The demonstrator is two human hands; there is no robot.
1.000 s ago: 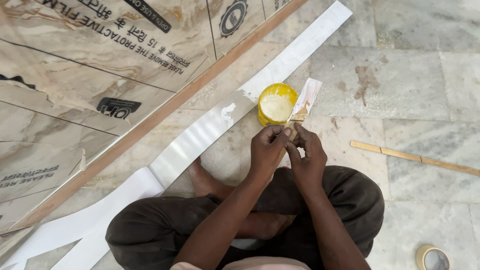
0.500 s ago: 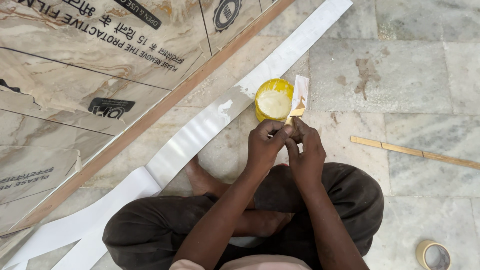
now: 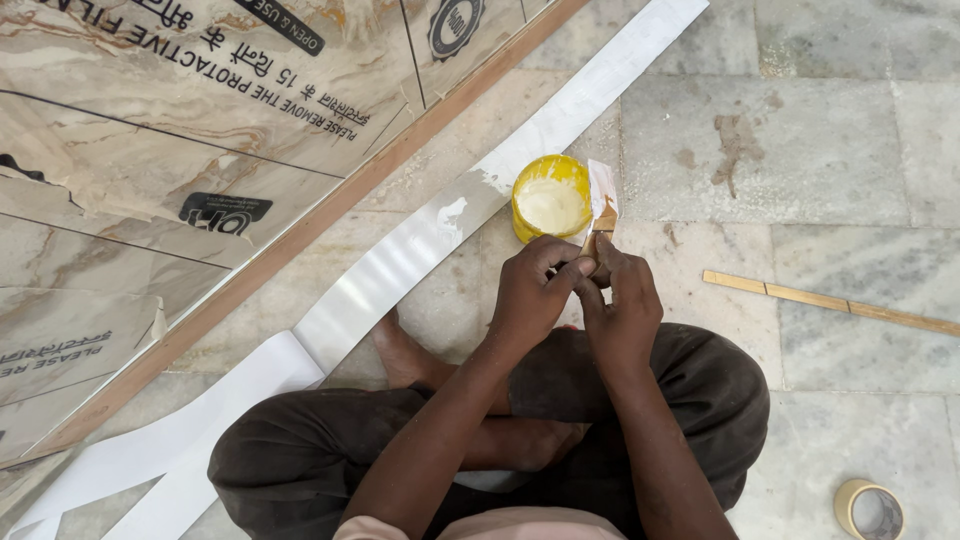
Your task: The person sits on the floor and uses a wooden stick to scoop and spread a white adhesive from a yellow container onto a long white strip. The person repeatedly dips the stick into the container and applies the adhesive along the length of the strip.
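I sit cross-legged on a stone floor. My left hand [image 3: 535, 290] and my right hand [image 3: 620, 310] meet in front of me, both closed on the lower end of a small flat wooden scraper [image 3: 602, 200] smeared with white paste. Its blade points up and rests against the right rim of a yellow tub [image 3: 550, 197] holding creamy white adhesive. The tub stands on the floor just beyond my hands, beside a long white laminate strip [image 3: 420, 245] that runs diagonally across the floor.
A large marble-patterned laminate board [image 3: 180, 150] with a wooden edge fills the left. A thin wooden stick [image 3: 830, 302] lies at the right. A roll of masking tape [image 3: 868, 508] sits at the bottom right. My knees [image 3: 720, 390] spread below.
The scraper's blade has moved left and closer to the tub's rim. My hands stay together on its handle, barely shifted.
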